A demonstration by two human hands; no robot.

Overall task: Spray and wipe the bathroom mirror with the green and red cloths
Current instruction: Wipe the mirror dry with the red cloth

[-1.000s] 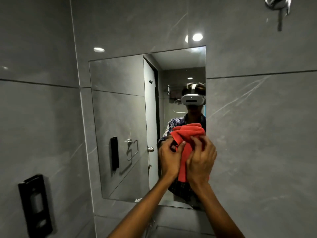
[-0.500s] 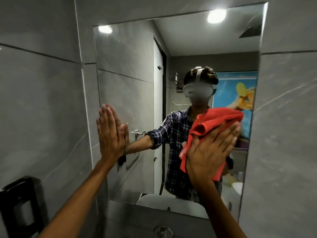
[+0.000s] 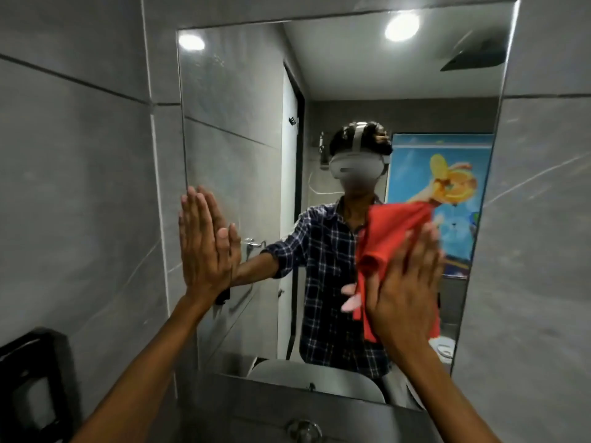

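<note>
The rectangular bathroom mirror [image 3: 243, 129] hangs on the grey tiled wall straight ahead. My left hand [image 3: 206, 247] lies flat against its left edge, fingers together, holding nothing. The red cloth [image 3: 388, 238] is spread on the glass at the right of centre. My right hand [image 3: 404, 289] presses flat on the cloth's lower part, fingers stretched upward. The cloth's top corner sticks out above my fingertips. No green cloth or spray bottle is in view.
A black wall-mounted holder [image 3: 28, 378] sits at the lower left. A metal tap fitting [image 3: 303, 431] shows just under the mirror. Grey tiled walls [image 3: 540, 219] flank the mirror on both sides. A person in a checked shirt is reflected in the glass.
One second ago both hands bunched the red cloth in front of the mirror. Now I stand closer, my left hand rests on the glass and my right hand pushes the cloth against it, slightly further right.
</note>
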